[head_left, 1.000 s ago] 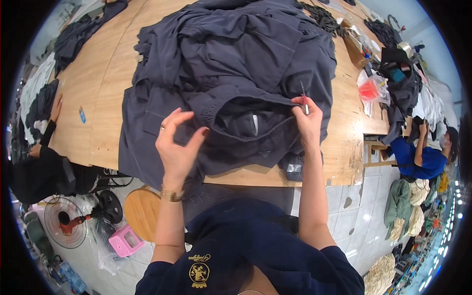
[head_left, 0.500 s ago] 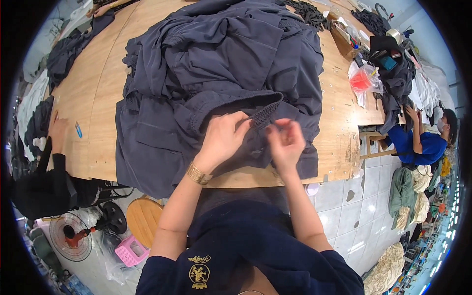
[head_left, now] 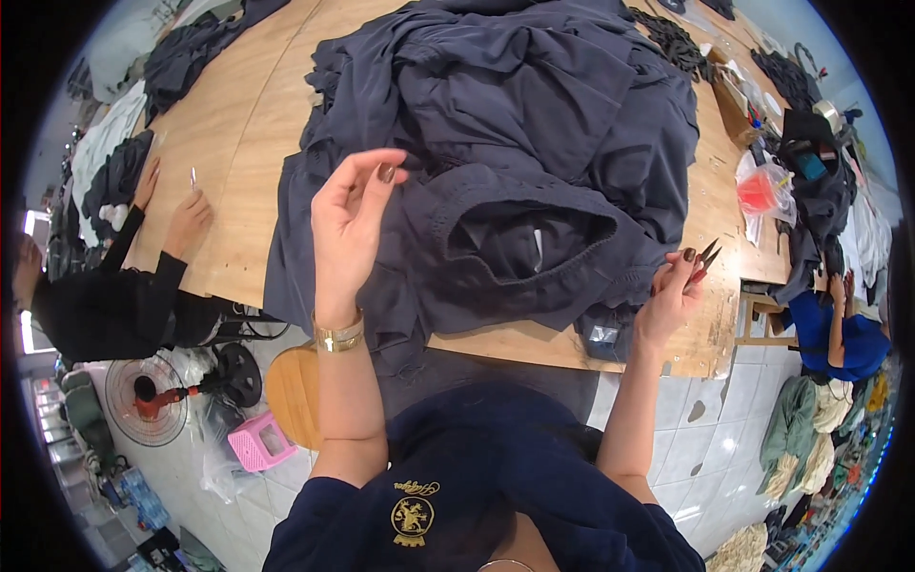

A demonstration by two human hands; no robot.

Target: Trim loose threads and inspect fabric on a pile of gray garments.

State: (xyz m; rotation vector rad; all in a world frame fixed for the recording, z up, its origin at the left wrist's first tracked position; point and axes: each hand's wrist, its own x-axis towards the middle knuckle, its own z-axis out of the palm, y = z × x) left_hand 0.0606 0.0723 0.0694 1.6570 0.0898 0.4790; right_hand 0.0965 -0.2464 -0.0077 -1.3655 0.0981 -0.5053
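In front of me lies a dark grey garment with a gathered elastic waistband (head_left: 457,272), its opening facing up and a small white label (head_left: 538,248) showing inside. My left hand (head_left: 348,214) is raised above the cloth left of the waistband, fingers loosely bent, with nothing visible in them. To the right of the garment, near the table's front edge, my right hand (head_left: 670,297) grips small thread snips (head_left: 703,265) with red handles. Their dark pointed blades are parted and point away from me.
A large pile of dark grey garments (head_left: 515,95) covers the middle of the wooden table (head_left: 243,181). Left, a co-worker's hand (head_left: 191,221) holds a small slim tool. A red-filled plastic bag (head_left: 760,194) lies right; another person (head_left: 839,329) sits beyond. A fan (head_left: 148,400) stands on the floor.
My hands have parted from the waistband, left hand up and leftward, right hand out to the right with snips now plainly visible. The waistband lies spread wider. The whole view has shifted.
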